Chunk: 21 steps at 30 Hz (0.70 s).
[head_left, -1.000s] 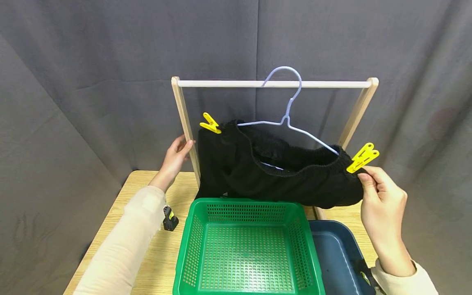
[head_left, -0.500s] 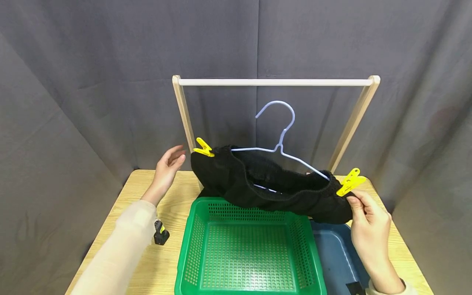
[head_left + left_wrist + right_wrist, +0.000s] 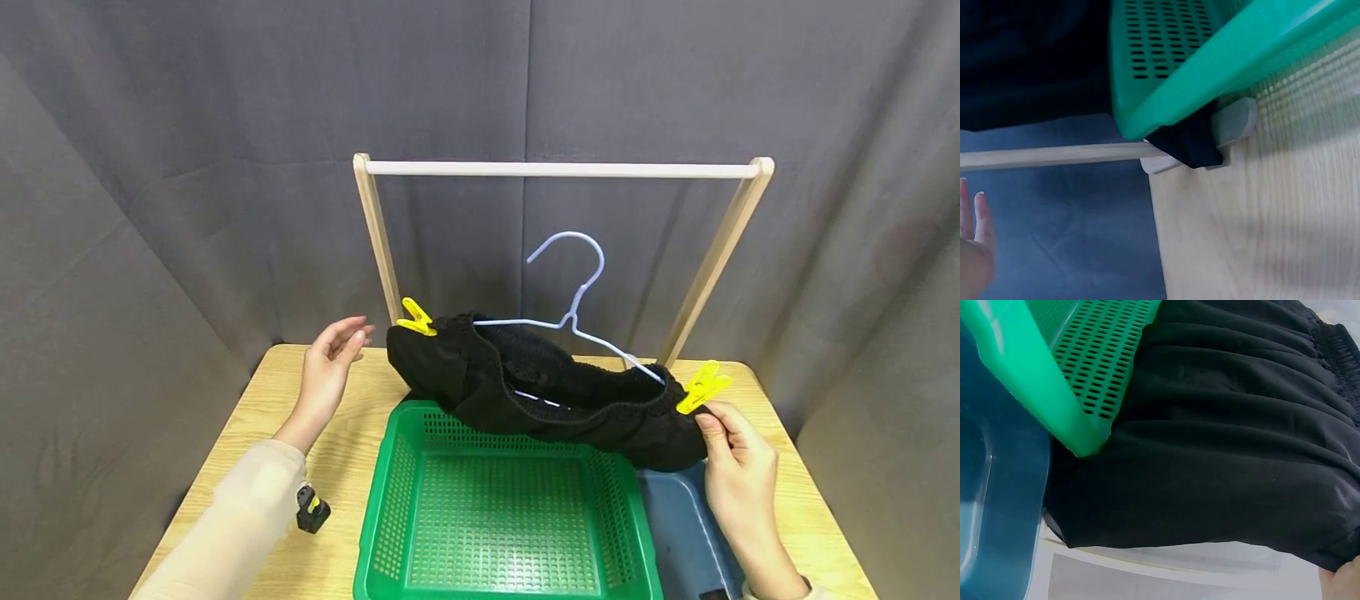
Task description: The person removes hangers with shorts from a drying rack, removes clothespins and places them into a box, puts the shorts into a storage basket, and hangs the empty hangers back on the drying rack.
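Observation:
A black elastic-waist garment [image 3: 622,429] sags over the back of a green basket, its waistband gaping. A lavender hanger [image 3: 573,315] sits inside the waistband, its hook below the rack's rail [image 3: 562,169] and apart from it. Yellow clothespins clip the waistband, one at the left end [image 3: 417,321] and one at the right [image 3: 703,388]. My right hand [image 3: 742,467] pinches the garment's right edge between thumb and fingers, just under the right clothespin. My left hand [image 3: 328,371] is left of the garment, apart from it, fingers loosely bent and holding nothing.
The perforated green basket [image 3: 372,500] stands in front of the wooden rack [image 3: 378,242]. A dark blue tub [image 3: 682,521] lies partly beneath it on the right. All stand on a wood-grain table [image 3: 341,467], with grey curtain [image 3: 225,208] behind.
The hanger's hook has come off the rail, and hanger and garment have dropped down toward me with my right hand. My left hand has left the rack's left post and moved left and down.

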Motion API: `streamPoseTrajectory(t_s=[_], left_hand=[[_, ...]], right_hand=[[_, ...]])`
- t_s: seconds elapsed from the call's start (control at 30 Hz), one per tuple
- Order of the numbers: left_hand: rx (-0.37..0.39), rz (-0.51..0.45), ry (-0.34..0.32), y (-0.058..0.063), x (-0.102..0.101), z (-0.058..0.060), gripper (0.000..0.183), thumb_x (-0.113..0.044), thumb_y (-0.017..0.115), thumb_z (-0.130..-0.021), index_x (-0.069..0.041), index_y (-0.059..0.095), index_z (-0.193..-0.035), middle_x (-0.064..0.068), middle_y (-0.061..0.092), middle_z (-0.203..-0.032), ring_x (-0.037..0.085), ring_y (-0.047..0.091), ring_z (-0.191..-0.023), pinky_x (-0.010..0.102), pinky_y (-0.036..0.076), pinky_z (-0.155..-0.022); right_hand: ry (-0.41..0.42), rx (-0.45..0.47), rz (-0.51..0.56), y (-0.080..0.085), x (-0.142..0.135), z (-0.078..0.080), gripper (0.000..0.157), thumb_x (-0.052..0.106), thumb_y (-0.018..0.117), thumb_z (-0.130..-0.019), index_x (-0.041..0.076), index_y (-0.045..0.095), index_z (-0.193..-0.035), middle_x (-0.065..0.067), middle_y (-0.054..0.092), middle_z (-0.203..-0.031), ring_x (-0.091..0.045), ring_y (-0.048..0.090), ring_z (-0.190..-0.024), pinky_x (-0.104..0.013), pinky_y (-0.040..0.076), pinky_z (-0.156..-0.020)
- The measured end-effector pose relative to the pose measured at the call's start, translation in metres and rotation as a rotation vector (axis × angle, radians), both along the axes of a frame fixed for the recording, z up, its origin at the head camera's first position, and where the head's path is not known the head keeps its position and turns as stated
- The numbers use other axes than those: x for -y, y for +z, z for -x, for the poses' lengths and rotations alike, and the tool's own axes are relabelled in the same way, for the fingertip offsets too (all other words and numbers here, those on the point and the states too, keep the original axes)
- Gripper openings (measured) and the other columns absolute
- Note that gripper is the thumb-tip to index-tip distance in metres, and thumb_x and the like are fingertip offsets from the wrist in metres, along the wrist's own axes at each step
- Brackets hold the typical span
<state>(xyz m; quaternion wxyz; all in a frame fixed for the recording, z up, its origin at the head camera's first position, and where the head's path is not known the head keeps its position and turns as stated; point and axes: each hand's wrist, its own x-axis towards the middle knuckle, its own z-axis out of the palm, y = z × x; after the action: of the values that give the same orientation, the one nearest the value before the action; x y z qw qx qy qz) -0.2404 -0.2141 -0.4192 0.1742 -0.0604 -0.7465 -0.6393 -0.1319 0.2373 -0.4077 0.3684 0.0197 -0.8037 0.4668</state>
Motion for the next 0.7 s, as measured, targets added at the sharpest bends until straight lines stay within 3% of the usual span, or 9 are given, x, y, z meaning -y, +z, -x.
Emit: streamPoseTrajectory(t_s=[0.23, 0.3, 0.4, 0.5, 0.7], left_hand=[[-0.049, -0.038, -0.151, 0.022, 0.002, -0.012, 0.036, -0.007, 0.061, -0.099, 0.009, 0.055, -0.130, -0.002, 0.068, -0.119, 0.010, 0.062, -0.110, 0.021, 0.049, -0.091], [-0.070, -0.018, -0.206, 0.030, 0.003, -0.015, 0.037, -0.004, 0.061, -0.098, 0.010, 0.054, -0.131, -0.002, 0.068, -0.120, 0.013, 0.062, -0.112, 0.021, 0.047, -0.094], [-0.078, 0.071, -0.277, 0.042, 0.004, -0.019, 0.036, -0.002, 0.060, -0.097, 0.007, 0.055, -0.132, 0.005, 0.066, -0.125, 0.018, 0.060, -0.116, 0.023, 0.044, -0.097], [-0.032, 0.196, -0.327, 0.053, 0.002, -0.022, 0.037, -0.007, 0.062, -0.097, -0.002, 0.058, -0.133, 0.008, 0.063, -0.130, 0.020, 0.058, -0.119, 0.025, 0.044, -0.097], [0.100, 0.421, -0.360, 0.071, -0.009, -0.022, 0.040, -0.020, 0.069, -0.095, -0.014, 0.060, -0.134, 0.005, 0.059, -0.134, 0.028, 0.055, -0.121, 0.046, 0.044, -0.099]], right_hand=[[0.024, -0.014, 0.028, -0.003, 0.001, 0.001, 0.009, -0.012, 0.062, -0.091, -0.008, 0.069, -0.096, 0.035, 0.057, -0.086, 0.004, 0.052, -0.079, -0.009, 0.040, -0.073], [0.022, -0.014, 0.026, -0.003, 0.002, 0.001, 0.009, -0.012, 0.062, -0.091, -0.008, 0.069, -0.095, 0.035, 0.056, -0.085, 0.004, 0.051, -0.078, -0.009, 0.039, -0.073], [0.023, -0.018, 0.027, -0.004, 0.002, 0.000, 0.009, -0.012, 0.062, -0.090, -0.008, 0.069, -0.095, 0.035, 0.056, -0.085, 0.005, 0.051, -0.078, -0.009, 0.039, -0.072], [0.023, -0.031, 0.026, -0.005, 0.002, 0.000, 0.009, -0.013, 0.062, -0.090, -0.009, 0.068, -0.094, 0.035, 0.056, -0.085, 0.006, 0.051, -0.077, -0.009, 0.039, -0.071], [0.027, -0.044, 0.022, -0.005, 0.001, 0.004, 0.009, -0.014, 0.062, -0.089, -0.008, 0.069, -0.093, 0.033, 0.056, -0.083, 0.004, 0.049, -0.074, -0.010, 0.038, -0.069]])
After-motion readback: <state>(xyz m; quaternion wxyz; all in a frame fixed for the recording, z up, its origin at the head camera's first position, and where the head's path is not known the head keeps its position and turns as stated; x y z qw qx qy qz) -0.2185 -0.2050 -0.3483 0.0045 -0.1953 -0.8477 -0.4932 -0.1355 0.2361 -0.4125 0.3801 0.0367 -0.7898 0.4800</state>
